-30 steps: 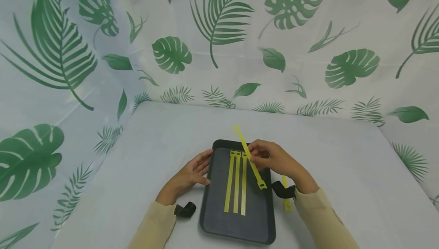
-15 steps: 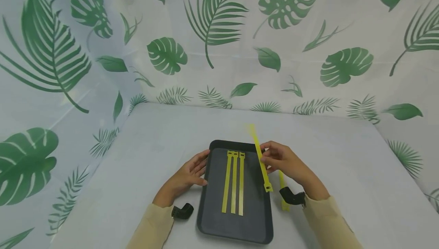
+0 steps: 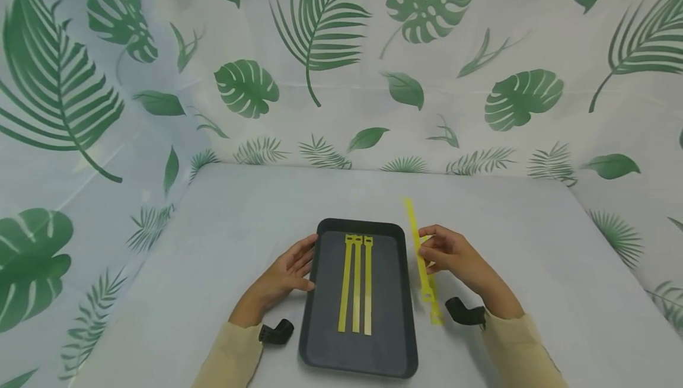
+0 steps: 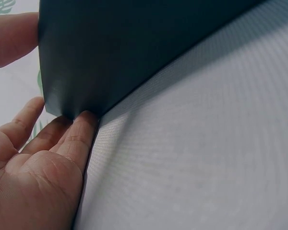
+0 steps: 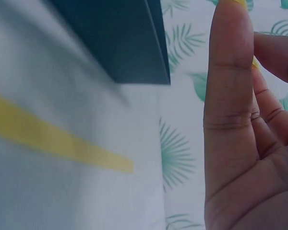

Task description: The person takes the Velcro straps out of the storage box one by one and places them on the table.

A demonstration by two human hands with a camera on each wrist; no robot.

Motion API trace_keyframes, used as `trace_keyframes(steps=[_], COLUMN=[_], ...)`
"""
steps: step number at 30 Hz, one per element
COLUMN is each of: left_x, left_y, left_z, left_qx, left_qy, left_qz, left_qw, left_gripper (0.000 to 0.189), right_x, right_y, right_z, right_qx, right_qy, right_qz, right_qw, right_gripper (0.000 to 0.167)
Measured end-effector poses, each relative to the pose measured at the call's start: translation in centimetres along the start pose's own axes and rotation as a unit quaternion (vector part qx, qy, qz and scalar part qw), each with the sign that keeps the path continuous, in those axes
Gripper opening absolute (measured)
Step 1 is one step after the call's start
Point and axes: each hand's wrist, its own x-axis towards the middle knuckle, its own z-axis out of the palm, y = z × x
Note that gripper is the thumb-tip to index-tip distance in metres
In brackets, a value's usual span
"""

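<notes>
My right hand [image 3: 456, 257] pinches a yellow cable-tie strap [image 3: 412, 222] between thumb and fingers, just off the right side of the dark tray [image 3: 389, 299]. The strap's slotted head points toward me. Beneath it another yellow strap [image 3: 436, 312] lies on the table, partly covered in the head view; the right wrist view shows more of this lying strap [image 5: 62, 143]. Three yellow straps [image 3: 356, 284] lie side by side in the tray, heads at the far end. My left hand [image 3: 280, 278] rests against the tray's left wall, fingers extended; its fingertips [image 4: 84, 127] touch the wall.
A white cloth [image 3: 256, 198] covers the table. White curtains with green leaves [image 3: 405, 88] rise behind and at the sides. A black wrist camera [image 3: 465, 312] sits on the right wrist, another black camera [image 3: 276, 333] on the left.
The right hand has carried the pinched strap rightward, from above the tray to beyond its right rim, over the strap on the table. The left hand stays at the tray's side.
</notes>
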Motion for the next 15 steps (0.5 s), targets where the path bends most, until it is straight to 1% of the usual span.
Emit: trace_keyframes(steps=[6,10,15], left_x=[-0.2,-0.2,-0.1], left_y=[0.0,0.0,-0.2], left_z=[0.1,0.1,0.0], left_qx=[-0.001,-0.005,-0.013], left_qy=[0.001,-0.005,-0.011], left_qz=[0.004,0.006,0.01], left_qw=[1.0,1.0,0.9998], left_gripper=[0.113,0.113,0.114], right_x=[-1.0,-1.6,-2.2], right_y=[0.6,1.1,1.7], right_z=[-0.9,-1.6,-2.3], right_qx=[-0.002,-0.005,-0.008], right_qy=[0.019,0.029,0.038], right_qz=[0.02,0.031,0.063], right_qw=[0.9996,0.9991,0.9973], right_gripper=[0.037,0.038,0.041])
